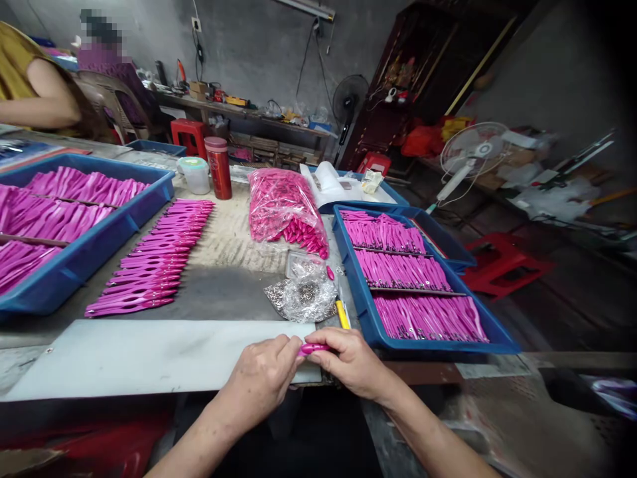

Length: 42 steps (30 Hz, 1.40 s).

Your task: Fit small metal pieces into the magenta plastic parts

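Note:
My left hand [267,364] and my right hand [348,358] meet above the front edge of the table. Between their fingertips is a small glossy pink plastic piece [314,348], pinched from both ends. My fingers cover much of it, so its full shape is hidden. Under and left of my hands lies a pale flat board [149,355]. Just beyond them sits a clear plastic bag of small metal parts [308,295], with a yellow-handled tool [342,315] to its right. Farther back, a clear bag [286,199] is full of small dark-pink pieces.
A row of slim pink plastic pieces [149,259] lies on the left. Blue trays of similar pieces stand at left [89,255] and right [398,342]. A red bottle [219,169] and a lidded tub [195,176] stand behind. Two people sit at far left.

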{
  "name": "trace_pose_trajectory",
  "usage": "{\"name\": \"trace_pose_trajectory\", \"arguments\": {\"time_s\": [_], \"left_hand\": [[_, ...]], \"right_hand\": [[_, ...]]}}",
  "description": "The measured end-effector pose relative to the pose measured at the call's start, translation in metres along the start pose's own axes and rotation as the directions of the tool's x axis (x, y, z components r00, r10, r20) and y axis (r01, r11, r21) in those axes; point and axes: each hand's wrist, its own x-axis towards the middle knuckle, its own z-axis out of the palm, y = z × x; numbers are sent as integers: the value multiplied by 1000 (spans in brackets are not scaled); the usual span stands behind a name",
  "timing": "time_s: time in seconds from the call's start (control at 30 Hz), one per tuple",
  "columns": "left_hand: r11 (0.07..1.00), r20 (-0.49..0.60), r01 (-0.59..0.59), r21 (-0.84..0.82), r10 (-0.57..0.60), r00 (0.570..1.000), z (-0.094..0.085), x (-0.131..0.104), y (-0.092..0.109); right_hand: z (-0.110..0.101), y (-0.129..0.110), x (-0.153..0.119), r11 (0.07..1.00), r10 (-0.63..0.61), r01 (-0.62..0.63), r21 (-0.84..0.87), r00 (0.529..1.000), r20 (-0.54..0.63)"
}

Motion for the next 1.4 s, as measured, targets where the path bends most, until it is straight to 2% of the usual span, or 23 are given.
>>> {"name": "trace_pose_trajectory", "arguments": {"time_s": [0.43,0.6,0.8,1.07,1.4], "left_hand": [[1000,37,-18,3,18,999,-2,-1,3],[1000,32,-22,9,22,999,-1,-3,2],[1000,45,-6,11,6,999,-4,-1,0],[999,80,-18,36,15,997,-8,-2,3],[997,66,-27,78,22,998,-6,-1,4]], "right_hand": [[0,0,-1,998,-37,39,-42,998,58],[1,0,-1,998,-35,37,-45,998,55],[0,2,-3,995,-30,29,-92,1000,-6],[2,2,-4,994,-88,89,-68,996,13],[3,3,-4,991,-111,111,-71,994,7]]}}
